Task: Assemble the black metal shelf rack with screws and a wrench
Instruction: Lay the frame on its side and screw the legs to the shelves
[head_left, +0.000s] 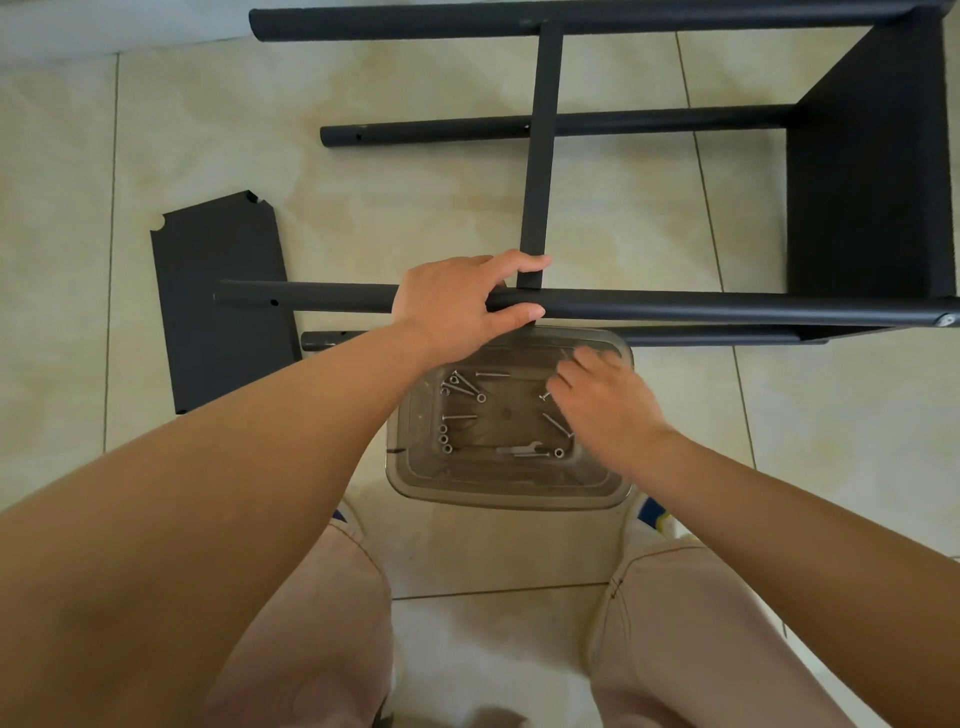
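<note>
- Partly built: the matte black rack (862, 171) lies on its side on the floor, an end panel and one middle shelf (540, 156) joined to round tubes.
- Left hand (457, 306) grips the near tube (727, 306).
- Right hand (602, 400) reaches into the clear tub (498, 488) just below; grip unclear.
- Steel screws (460, 417) and wrench (519, 449) lie inside.
- A loose flat shelf (218, 291), left of the left hand, is unfitted.

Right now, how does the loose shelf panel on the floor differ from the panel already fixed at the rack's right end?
The loose shelf panel lies flat on the tiles, joined to nothing; the fixed panel stands on edge, joined to the tubes. The loose panel's notched corners show bare; the fixed one's corners meet tube ends. A tube gripped by the left hand crosses over the loose one. Both are black.
</note>
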